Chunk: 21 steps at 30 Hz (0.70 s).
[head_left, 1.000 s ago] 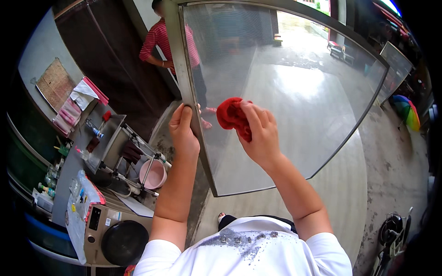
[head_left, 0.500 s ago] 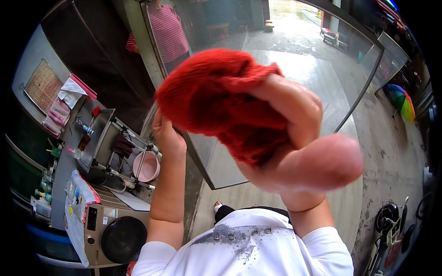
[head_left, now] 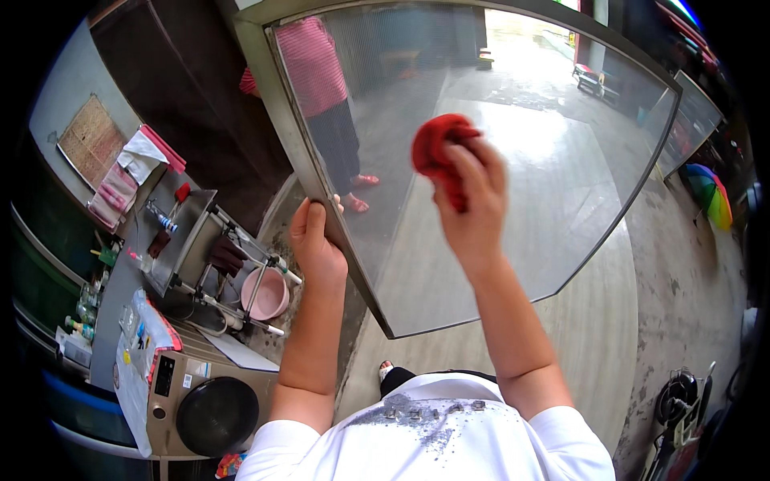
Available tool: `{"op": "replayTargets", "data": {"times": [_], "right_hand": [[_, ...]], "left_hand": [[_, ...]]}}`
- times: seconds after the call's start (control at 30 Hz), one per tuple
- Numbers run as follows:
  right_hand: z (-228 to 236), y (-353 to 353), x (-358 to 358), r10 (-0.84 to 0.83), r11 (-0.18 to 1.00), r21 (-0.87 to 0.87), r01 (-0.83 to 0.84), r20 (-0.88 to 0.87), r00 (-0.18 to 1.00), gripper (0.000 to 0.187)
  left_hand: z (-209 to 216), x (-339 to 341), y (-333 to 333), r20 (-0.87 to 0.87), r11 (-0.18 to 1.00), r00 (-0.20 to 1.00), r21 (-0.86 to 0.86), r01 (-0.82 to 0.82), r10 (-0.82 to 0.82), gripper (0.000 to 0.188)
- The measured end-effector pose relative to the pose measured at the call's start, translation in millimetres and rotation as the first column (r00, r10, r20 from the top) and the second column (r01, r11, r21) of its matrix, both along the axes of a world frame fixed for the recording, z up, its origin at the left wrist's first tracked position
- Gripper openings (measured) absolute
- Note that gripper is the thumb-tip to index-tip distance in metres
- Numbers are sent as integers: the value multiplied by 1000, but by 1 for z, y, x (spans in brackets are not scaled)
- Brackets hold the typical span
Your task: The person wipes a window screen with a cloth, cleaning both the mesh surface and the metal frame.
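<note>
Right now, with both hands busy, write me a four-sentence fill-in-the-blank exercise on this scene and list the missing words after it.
1. The right hand holds a cloth coloured ____.
2. The left hand grips the framed panel along its ____ side.
3. The round basin is coloured ____.
4. The multicoloured umbrella is near the picture's ____ edge.

Missing words: red; left; pink; right.

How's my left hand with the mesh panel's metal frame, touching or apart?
Touching: the head view shows the left hand gripping the metal frame, fingertips visible past its inner edge.
</note>
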State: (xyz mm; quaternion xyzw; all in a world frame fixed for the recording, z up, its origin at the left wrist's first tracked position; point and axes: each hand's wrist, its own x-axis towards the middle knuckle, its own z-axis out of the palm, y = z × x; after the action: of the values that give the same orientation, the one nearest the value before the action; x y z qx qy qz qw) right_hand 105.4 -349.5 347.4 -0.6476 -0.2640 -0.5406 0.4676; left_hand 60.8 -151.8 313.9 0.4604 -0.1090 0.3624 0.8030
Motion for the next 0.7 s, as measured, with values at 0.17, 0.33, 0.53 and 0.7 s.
{"op": "replayTargets", "data": {"times": [0.17, 0.33, 0.53, 0.7], "right_hand": [[-19, 49, -20, 97, 954, -290, -79, 47, 994, 44], [-3, 20, 9, -57, 965, -248, 84, 115, 992, 38], [7, -56, 47, -290, 942, 154, 298, -71, 954, 42], [3, -19, 31, -192, 981, 1, 192, 22, 981, 43]], "left_hand": [[0, 4, -13, 56, 999, 998, -8, -40, 40, 21], [-9, 0, 9, -29, 997, 999, -70, -25, 23, 16], [-11, -6, 39, -7, 998, 1000, -61, -3, 3, 15], [2, 8, 22, 22, 998, 1000, -62, 4, -2, 17]]}}
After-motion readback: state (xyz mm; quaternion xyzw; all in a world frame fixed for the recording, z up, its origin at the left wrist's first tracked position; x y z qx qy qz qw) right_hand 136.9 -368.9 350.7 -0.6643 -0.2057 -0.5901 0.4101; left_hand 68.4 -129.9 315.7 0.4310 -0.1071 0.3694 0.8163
